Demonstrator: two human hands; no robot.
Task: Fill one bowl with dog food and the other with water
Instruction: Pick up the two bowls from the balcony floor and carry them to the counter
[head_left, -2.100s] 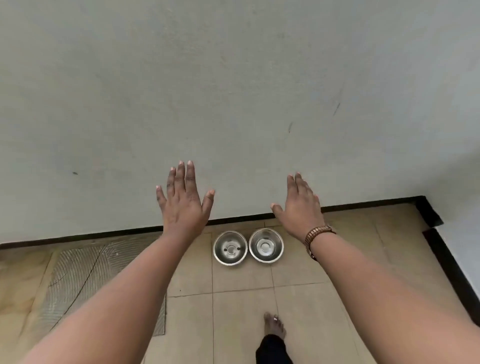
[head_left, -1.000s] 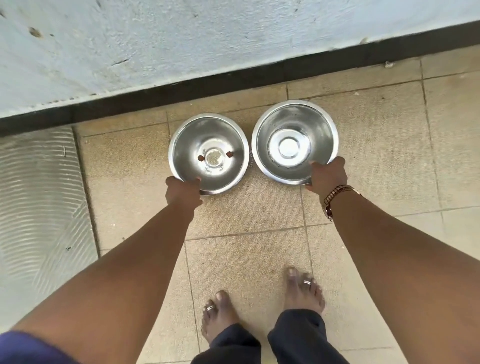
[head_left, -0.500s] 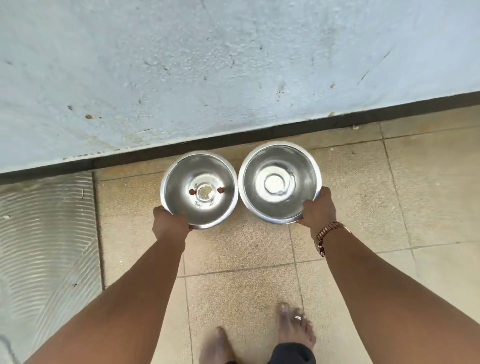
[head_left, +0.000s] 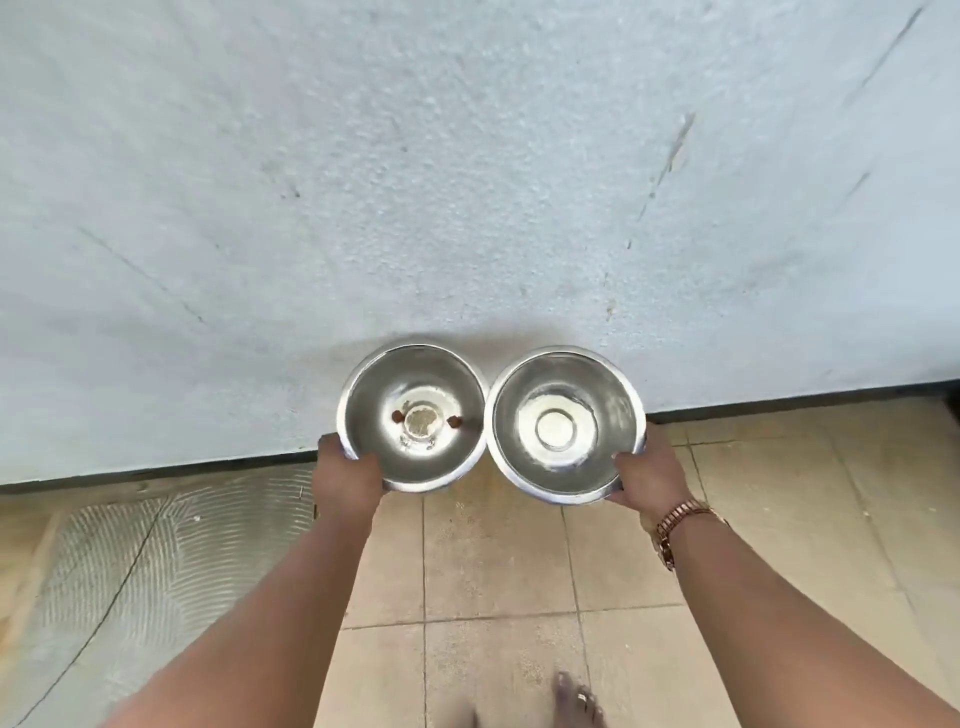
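Note:
Two round steel bowls are held side by side in the air in front of a pale wall, rims almost touching. The left bowl (head_left: 415, 389) has two small brown kibble pieces and some crumbs at its bottom. My left hand (head_left: 347, 480) grips its near rim. The right bowl (head_left: 608, 410) holds nothing that I can see. My right hand (head_left: 647, 480), with a bracelet on the wrist, grips that bowl's near right rim. No dog food container or water source is in view.
The pale textured wall (head_left: 467, 182) fills the upper view, with a dark skirting strip (head_left: 779, 406) at its foot. Beige floor tiles (head_left: 493, 561) lie below, a ribbed grey mat (head_left: 130, 571) at left. My bare foot (head_left: 579, 699) shows at the bottom edge.
Both hands reached down, took the bowls by their near rims and lifted them off the floor. The view has tilted up, so the bowls now sit against the wall.

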